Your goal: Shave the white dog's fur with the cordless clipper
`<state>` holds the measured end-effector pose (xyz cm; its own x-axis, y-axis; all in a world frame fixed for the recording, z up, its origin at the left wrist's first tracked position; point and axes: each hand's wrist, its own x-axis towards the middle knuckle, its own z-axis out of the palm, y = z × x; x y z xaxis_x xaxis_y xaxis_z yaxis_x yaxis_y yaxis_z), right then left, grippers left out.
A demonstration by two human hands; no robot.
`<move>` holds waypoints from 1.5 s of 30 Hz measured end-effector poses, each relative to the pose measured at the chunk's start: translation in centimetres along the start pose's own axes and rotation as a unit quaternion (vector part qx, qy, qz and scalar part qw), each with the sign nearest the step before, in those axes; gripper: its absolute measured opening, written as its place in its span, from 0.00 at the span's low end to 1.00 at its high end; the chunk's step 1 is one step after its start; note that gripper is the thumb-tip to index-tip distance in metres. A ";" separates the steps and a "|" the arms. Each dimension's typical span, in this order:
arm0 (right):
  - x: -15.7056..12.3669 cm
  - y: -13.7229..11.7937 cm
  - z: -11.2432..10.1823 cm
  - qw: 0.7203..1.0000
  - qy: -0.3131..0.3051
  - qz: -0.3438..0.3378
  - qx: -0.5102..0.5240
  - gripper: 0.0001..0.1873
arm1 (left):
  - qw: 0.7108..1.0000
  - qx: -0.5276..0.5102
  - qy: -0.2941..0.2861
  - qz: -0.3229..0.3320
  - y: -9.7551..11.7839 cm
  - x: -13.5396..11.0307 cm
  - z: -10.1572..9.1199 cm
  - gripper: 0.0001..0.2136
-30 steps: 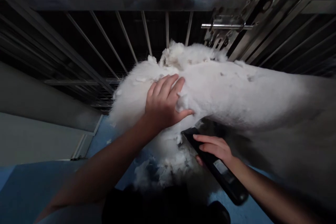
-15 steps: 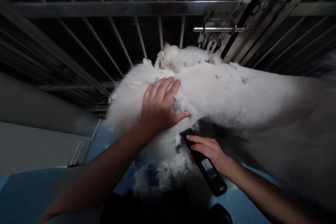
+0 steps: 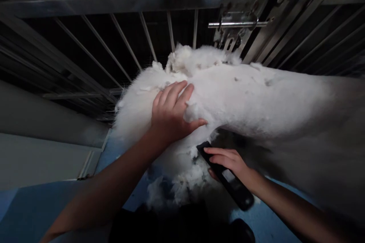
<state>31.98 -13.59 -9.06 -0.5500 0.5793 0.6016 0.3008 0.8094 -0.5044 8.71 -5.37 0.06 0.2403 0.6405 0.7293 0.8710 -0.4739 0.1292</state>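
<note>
A white furry animal (image 3: pixel 256 95), probably a dog, stretches across the view from the middle to the right edge. Its back is shaved short, while thick fur remains at the left end. My left hand (image 3: pixel 173 110) lies on that end with fingers spread, thumb pointing right. In my right hand (image 3: pixel 228 161) is a black hair clipper (image 3: pixel 232 186) with a pale label. The clipper's head is against or just beside the fur of the leg; exact contact is hard to see. Loose clumps of cut fur (image 3: pixel 191 180) hang below, and matted fur (image 3: pixel 199 59) is heaped along the far side.
Behind the animal stands a metal barred cage (image 3: pixel 128 3) with a sliding bolt latch (image 3: pixel 236 25). A pale panel (image 3: pixel 42 155) is at the left. The floor (image 3: pixel 48 205) is blue. A dark shoe (image 3: pixel 242 231) shows at the bottom.
The clipper's rear end has swung slightly right, with my right hand shifting a little the same way. My left hand keeps its place on the fur. The view has shifted slightly.
</note>
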 end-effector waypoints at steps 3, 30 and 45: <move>-0.1 0.5 0.3 0.999 0.017 -0.028 0.011 0.13 | 1.000 0.000 -0.011 -0.008 -0.1 0.0 0.0 0.45; -1.1 -0.4 2.0 0.996 0.079 0.031 0.036 0.15 | 1.000 -0.026 -0.012 0.007 -0.7 0.2 -0.3 0.42; -0.9 -1.2 1.0 0.994 0.112 0.009 0.012 0.15 | 1.000 -0.015 -0.008 0.001 -0.9 0.5 -0.3 0.43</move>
<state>31.31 -15.20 -9.59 -0.3560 0.6026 0.7142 0.2892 0.7978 -0.5290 7.86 -4.80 0.53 0.2491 0.6498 0.7181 0.8577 -0.4924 0.1480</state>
